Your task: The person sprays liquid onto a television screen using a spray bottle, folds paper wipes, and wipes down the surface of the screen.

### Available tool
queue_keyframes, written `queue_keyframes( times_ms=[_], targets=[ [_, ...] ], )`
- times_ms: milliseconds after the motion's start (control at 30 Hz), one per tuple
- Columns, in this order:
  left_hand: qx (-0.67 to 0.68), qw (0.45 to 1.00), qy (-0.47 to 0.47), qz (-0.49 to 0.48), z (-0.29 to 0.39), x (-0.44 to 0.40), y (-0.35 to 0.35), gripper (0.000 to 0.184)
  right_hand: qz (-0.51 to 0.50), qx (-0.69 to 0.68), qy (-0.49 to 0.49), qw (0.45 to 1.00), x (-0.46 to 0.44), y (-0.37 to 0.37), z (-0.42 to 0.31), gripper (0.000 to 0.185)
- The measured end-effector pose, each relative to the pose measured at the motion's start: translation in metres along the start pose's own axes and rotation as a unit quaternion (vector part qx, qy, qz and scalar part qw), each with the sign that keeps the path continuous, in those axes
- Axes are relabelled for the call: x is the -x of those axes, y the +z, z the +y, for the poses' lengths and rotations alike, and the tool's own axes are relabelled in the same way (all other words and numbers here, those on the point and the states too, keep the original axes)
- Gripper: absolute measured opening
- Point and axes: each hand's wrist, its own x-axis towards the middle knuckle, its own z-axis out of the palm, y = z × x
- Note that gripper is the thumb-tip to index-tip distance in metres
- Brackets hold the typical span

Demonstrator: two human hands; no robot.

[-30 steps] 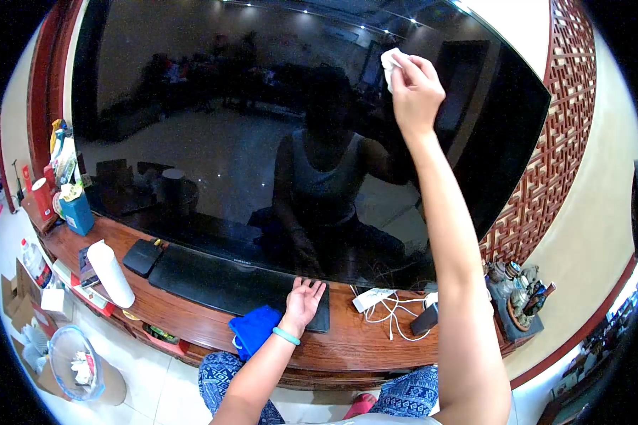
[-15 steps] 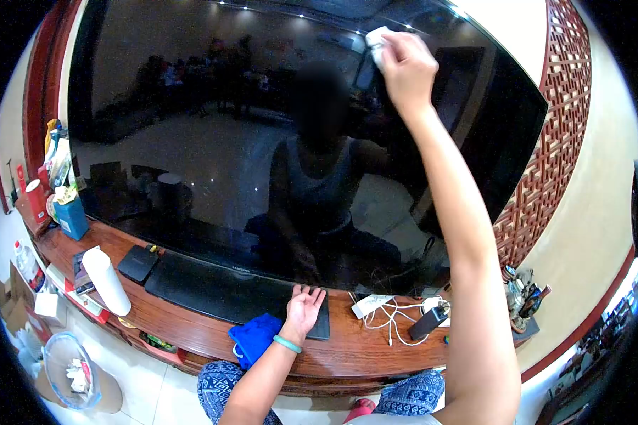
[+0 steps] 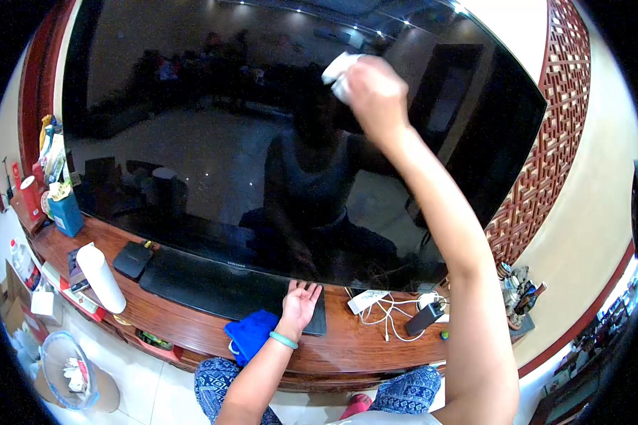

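Observation:
My right hand point(image 3: 377, 88), slightly smeared by motion, is closed on a folded white paper towel point(image 3: 339, 71) against the upper middle of a large black television point(image 3: 213, 163). The screen is dark and mirrors the room. Low down, my left hand point(image 3: 301, 304) lies palm up with its fingers stretched out, at the television's lower edge and on the flat black base point(image 3: 205, 290). A pale green bangle circles the left wrist. Beside that wrist, a bunched blue cloth point(image 3: 252, 336) rests at the front of the wooden cabinet point(image 3: 361, 358).
White cables point(image 3: 390, 315), a white power strip point(image 3: 367, 300) and a black adapter point(image 3: 424, 319) lie to the right. On the left stand a paper towel roll point(image 3: 101, 278), a black box point(image 3: 132, 260) and a blue tissue box point(image 3: 66, 214). A lined bin point(image 3: 67, 368) is on the floor.
My right hand has moved left and down across the screen with the paper towel. My left hand has stayed at the television's lower edge. The view has shifted slightly.

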Motion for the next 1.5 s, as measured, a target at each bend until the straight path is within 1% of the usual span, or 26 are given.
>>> queue_keyframes(
  times_ms=[33, 67, 133, 200, 333, 400, 533, 600, 633, 700, 733, 800, 867, 900, 933, 967, 1000, 1133, 1200, 1233, 1300, 1333, 1367, 1400, 1467, 1500],
  targets=[
    [-0.005, 1.000, 0.008, 0.003, -0.002, 0.001, 0.001, 0.079, 0.007, -0.082, -0.096, 0.992, 0.020, 0.012, -0.021, 0.011],
    [-0.004, 1.000, 0.007, 0.003, -0.003, 0.002, 0.001, 0.079, -0.067, -0.204, -0.098, 0.972, 0.046, 0.020, -0.042, 0.010],
    [0.008, 1.000, 0.000, 0.004, -0.002, -0.001, 0.001, 0.092, -0.200, -0.232, -0.063, 0.950, 0.036, 0.001, -0.045, 0.013],
    [0.014, 1.000, -0.004, 0.006, -0.001, -0.002, 0.000, 0.099, -0.050, -0.084, -0.183, 0.978, 0.002, 0.001, 0.004, 0.018],
    [0.014, 1.000, -0.008, -0.017, 0.000, -0.002, -0.002, 0.099, 0.108, -0.021, 0.128, 0.986, -0.041, -0.004, 0.044, 0.012],
    [0.019, 0.999, -0.015, -0.040, -0.001, -0.003, -0.003, 0.101, 0.122, 0.004, 0.045, 0.992, -0.030, 0.014, 0.027, 0.006],
    [0.021, 1.000, -0.007, 0.004, -0.002, -0.001, -0.002, 0.099, -0.097, -0.191, -0.123, 0.969, 0.024, 0.022, -0.055, 0.011],
    [0.020, 1.000, -0.002, 0.008, -0.002, 0.002, 0.002, 0.097, -0.094, -0.144, -0.173, 0.970, 0.009, 0.016, -0.026, 0.012],
    [0.016, 1.000, -0.003, -0.002, -0.002, -0.001, -0.002, 0.097, -0.027, -0.076, -0.189, 0.979, -0.009, 0.014, 0.000, 0.013],
    [0.013, 1.000, -0.005, -0.009, -0.003, -0.001, -0.003, 0.098, 0.011, 0.108, -0.003, 0.994, -0.041, -0.006, 0.045, 0.005],
    [0.012, 1.000, -0.004, -0.005, -0.002, 0.000, 0.001, 0.097, 0.119, 0.029, 0.041, 0.992, -0.050, -0.008, 0.059, 0.011],
    [0.013, 1.000, -0.005, 0.002, -0.002, 0.001, 0.001, 0.096, 0.187, 0.057, 0.059, 0.979, -0.046, 0.008, 0.056, 0.011],
    [-0.001, 1.000, 0.002, 0.017, -0.004, -0.003, -0.003, 0.095, 0.070, 0.008, 0.010, 0.997, -0.023, 0.019, 0.007, 0.009],
    [0.001, 1.000, -0.001, 0.016, -0.006, -0.002, -0.001, 0.095, 0.015, -0.047, -0.124, 0.991, -0.009, 0.024, -0.020, 0.007],
    [0.009, 1.000, -0.004, 0.014, -0.005, 0.000, 0.000, 0.095, -0.013, -0.154, -0.149, 0.977, 0.016, 0.034, -0.044, 0.012],
    [0.016, 1.000, -0.005, 0.012, -0.002, 0.001, 0.002, 0.095, -0.183, -0.276, -0.053, 0.942, 0.023, 0.023, -0.062, 0.019],
    [0.015, 1.000, -0.001, 0.010, -0.001, -0.002, -0.001, 0.095, -0.203, -0.241, -0.084, 0.945, 0.031, 0.033, -0.045, 0.026],
    [0.020, 1.000, 0.002, 0.006, -0.005, -0.006, -0.005, 0.092, 0.027, 0.017, -0.055, 0.998, -0.034, 0.014, 0.036, 0.019],
    [0.014, 1.000, 0.001, 0.014, -0.005, -0.004, -0.004, 0.087, 0.129, -0.027, 0.126, 0.983, -0.049, 0.013, 0.033, 0.012],
    [0.015, 1.000, 0.000, 0.015, -0.005, -0.004, -0.004, 0.087, 0.166, -0.003, 0.118, 0.979, -0.048, 0.022, 0.023, 0.011],
    [0.003, 1.000, 0.008, 0.023, -0.005, -0.003, -0.003, 0.085, 0.060, 0.000, -0.012, 0.998, -0.029, 0.025, -0.018, 0.012],
    [0.004, 1.000, 0.007, 0.023, -0.007, -0.004, -0.004, 0.085, 0.048, -0.108, -0.113, 0.987, -0.012, 0.040, -0.034, 0.013],
    [0.005, 1.000, 0.003, 0.017, -0.008, -0.005, -0.006, 0.084, -0.006, -0.250, -0.052, 0.967, 0.013, 0.050, -0.055, 0.013],
    [0.004, 1.000, 0.002, 0.010, -0.005, -0.007, -0.007, 0.084, -0.130, -0.267, -0.053, 0.953, 0.015, 0.035, -0.066, 0.013],
    [0.007, 1.000, 0.005, 0.001, -0.004, -0.002, -0.002, 0.083, -0.124, -0.226, -0.034, 0.966, 0.007, 0.034, -0.036, 0.014],
    [0.006, 1.000, 0.006, 0.005, -0.004, -0.002, -0.001, 0.083, -0.062, -0.102, -0.121, 0.985, -0.014, 0.028, -0.010, 0.013]
  ],
)
